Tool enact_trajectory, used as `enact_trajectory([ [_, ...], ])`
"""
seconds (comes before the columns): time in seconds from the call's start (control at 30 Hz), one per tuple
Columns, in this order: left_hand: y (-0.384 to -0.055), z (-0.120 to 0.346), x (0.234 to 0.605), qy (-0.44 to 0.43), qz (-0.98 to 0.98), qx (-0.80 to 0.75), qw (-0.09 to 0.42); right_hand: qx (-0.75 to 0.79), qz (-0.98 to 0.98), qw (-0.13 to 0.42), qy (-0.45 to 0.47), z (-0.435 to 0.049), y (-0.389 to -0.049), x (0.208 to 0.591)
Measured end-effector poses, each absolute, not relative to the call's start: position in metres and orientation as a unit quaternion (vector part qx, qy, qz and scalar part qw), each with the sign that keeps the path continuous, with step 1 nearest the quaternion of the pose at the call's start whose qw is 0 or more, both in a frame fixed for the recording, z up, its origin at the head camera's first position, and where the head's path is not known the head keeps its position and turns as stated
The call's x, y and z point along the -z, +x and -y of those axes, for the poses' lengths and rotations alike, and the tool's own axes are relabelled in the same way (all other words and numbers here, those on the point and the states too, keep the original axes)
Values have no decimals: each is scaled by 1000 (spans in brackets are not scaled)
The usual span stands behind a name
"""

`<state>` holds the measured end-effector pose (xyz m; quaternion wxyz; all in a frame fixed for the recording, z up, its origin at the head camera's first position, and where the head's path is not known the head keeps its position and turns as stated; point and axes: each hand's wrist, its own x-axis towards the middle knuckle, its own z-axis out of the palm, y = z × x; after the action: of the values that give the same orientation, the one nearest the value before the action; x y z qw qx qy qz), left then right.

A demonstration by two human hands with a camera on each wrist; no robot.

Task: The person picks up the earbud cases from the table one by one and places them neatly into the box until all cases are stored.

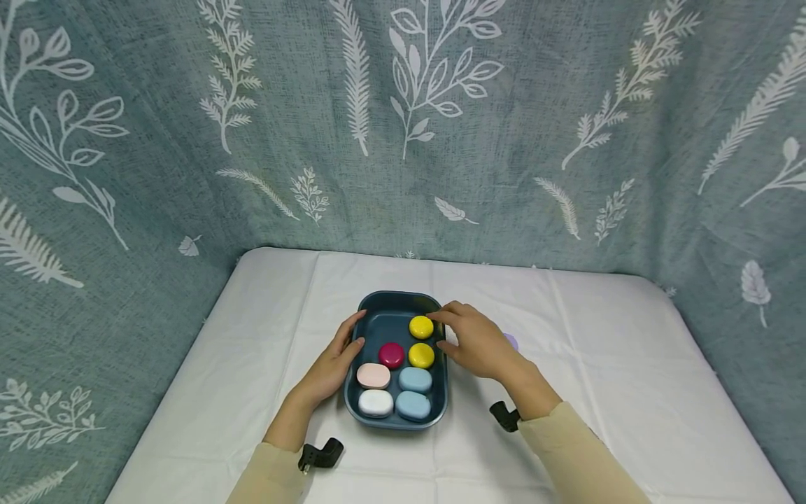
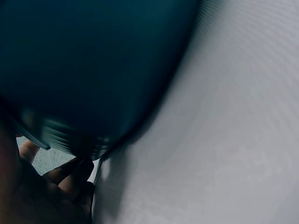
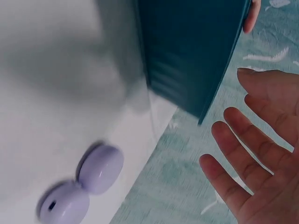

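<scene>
A dark blue rounded tray [image 1: 397, 423] is in front of me in the head view. My left hand [image 1: 329, 367] grips its left side, thumb over the rim; in the left wrist view its fingers [image 2: 74, 179] curl at the lower edge. Over the right rim is my right hand [image 1: 472, 339], fingers spread and holding nothing in the right wrist view. Inside the tray lie two round yellow pieces [image 1: 421, 327], a dark red round piece [image 1: 392, 355], a pale pink oval piece [image 1: 373, 376], a white one [image 1: 376, 403] and two light blue ones [image 1: 415, 379], all glossy.
Two lavender round pieces [image 3: 101, 169] lie on the white cloth right of the tray, mostly hidden behind the right hand in the head view. The white-covered table [image 1: 252, 392] ends at a blue-green leaf-patterned curtain [image 1: 390, 196] at the back and sides.
</scene>
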<state>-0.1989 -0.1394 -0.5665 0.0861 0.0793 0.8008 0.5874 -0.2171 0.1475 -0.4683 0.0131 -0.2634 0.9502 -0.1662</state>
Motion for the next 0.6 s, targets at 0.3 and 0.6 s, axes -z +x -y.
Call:
enact_trajectory([
  [0.3, -198, 139, 565, 78, -797, -593, 87, 168, -955, -9, -243, -186, -217, 472],
  [0.6, -199, 139, 565, 91, -790, -600, 82, 160, -970, -16, -182, -222, -221, 495],
])
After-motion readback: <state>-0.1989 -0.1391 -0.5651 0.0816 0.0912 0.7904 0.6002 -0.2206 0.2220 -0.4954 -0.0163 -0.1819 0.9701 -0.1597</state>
